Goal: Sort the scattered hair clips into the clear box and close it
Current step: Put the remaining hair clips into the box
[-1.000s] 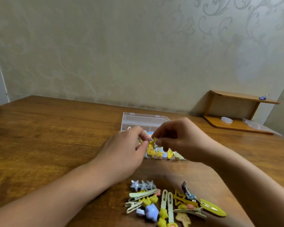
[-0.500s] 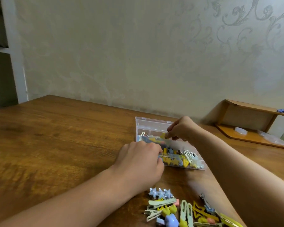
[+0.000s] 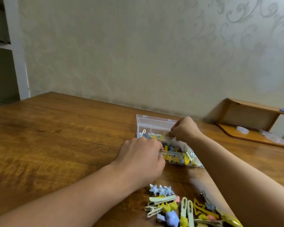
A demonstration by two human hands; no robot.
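Clear box (image 3: 156,124) edges are pinched by curled fingers of left hand (image 3: 141,159) near and right hand (image 3: 185,130) far | box lies mid-table (image 3: 56,128), part-filled | loose hair clips (image 3: 184,208) are heaped just nearer.

Wooden table (image 3: 59,138): clear box (image 3: 154,124), hair clips (image 3: 184,208).

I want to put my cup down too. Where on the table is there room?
The wide bare stretch of table left of the left hand and the clear box is free, up to the wall. It is crowded near the front edge, where loose hair clips lie between the two arms.
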